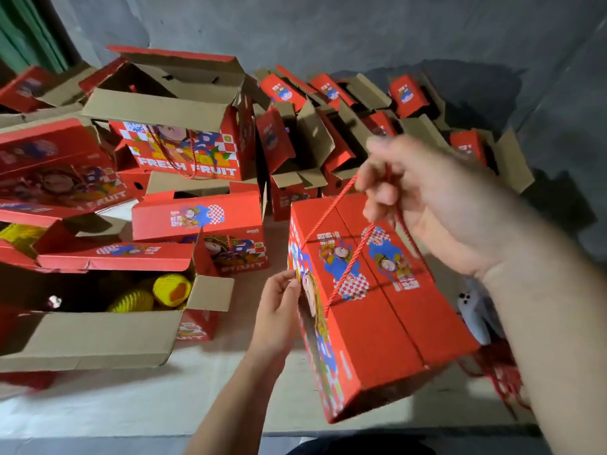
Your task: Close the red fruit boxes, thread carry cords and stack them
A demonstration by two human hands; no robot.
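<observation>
A closed red fruit box (pixel 377 310) hangs tilted in the lower middle, its two top flaps meeting along a seam. Red carry cords (pixel 349 261) run up from its top into my right hand (pixel 427 198), which grips them above the box. My left hand (pixel 282 307) pinches the box's left side face near the upper edge. An open red box (pixel 98 330) at the left holds fruit in yellow foam nets (pixel 170 289). Another open box (pixel 184 139) printed FRESH FRUIT stands on others behind it.
Several open and folded red boxes (pixel 328 142) crowd the back along a grey wall (pixel 328 31). A heap of loose red cords (pixel 499 372) lies at the right beside a small grey plush figure (pixel 476 313). Pale cardboard sheeting (pixel 131 402) covers the floor in front.
</observation>
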